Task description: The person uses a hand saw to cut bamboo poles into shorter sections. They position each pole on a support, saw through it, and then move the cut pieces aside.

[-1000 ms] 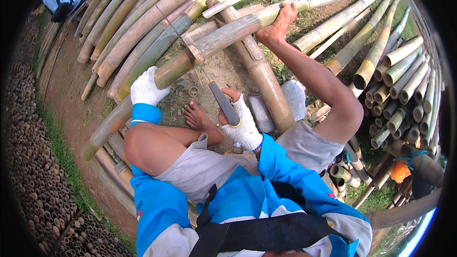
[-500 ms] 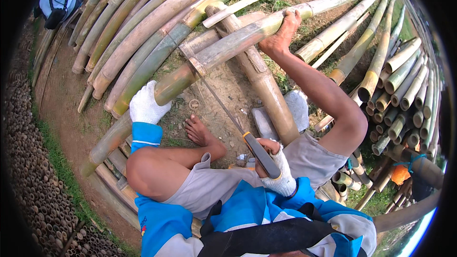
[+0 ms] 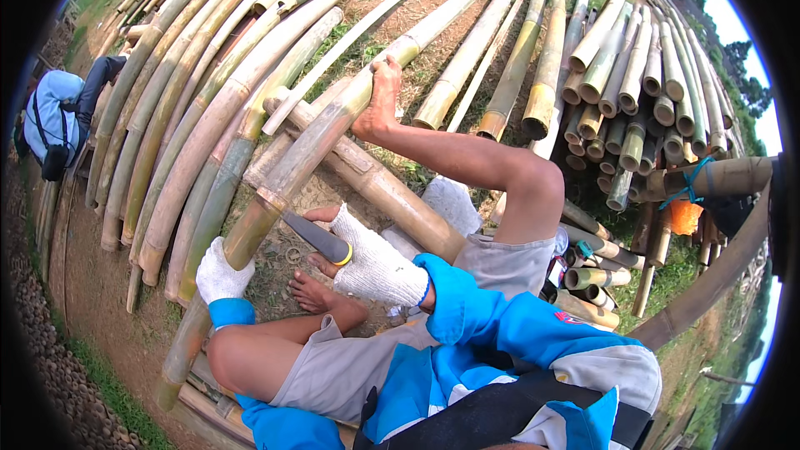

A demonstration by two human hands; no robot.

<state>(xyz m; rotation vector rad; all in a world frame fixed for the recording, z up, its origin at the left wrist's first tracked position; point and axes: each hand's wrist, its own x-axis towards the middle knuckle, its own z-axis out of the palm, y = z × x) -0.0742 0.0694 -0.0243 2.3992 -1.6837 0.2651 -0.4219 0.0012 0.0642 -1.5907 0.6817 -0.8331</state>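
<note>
A long bamboo pole [image 3: 317, 137] slants from lower left to upper right in front of me, with a cut line across its middle. My left hand [image 3: 223, 273], in a white knitted glove, grips it below the cut. In my right hand [image 3: 371, 260], gloved with bare fingertips, is the dark handle of a handsaw [image 3: 317, 238], close against the near side of the pole. The saw's blade is mostly hidden from view. My bare right foot [image 3: 379, 96] presses on the pole farther up. Beneath it, a thicker bamboo support [image 3: 383, 192] crosses at an angle.
Long bamboo poles [image 3: 167, 133] lie side by side at the left. Cut bamboo lengths [image 3: 625, 83] are stacked at the right, near a bamboo post [image 3: 708, 179] tied with blue cord. A person in light blue [image 3: 54, 121] is at far left. My left foot [image 3: 321, 300] rests on the soil.
My right hand has pushed the saw forward and left, bringing its handle up to the pole. My left hand keeps its hold on the bamboo. The whole view has turned toward the right.
</note>
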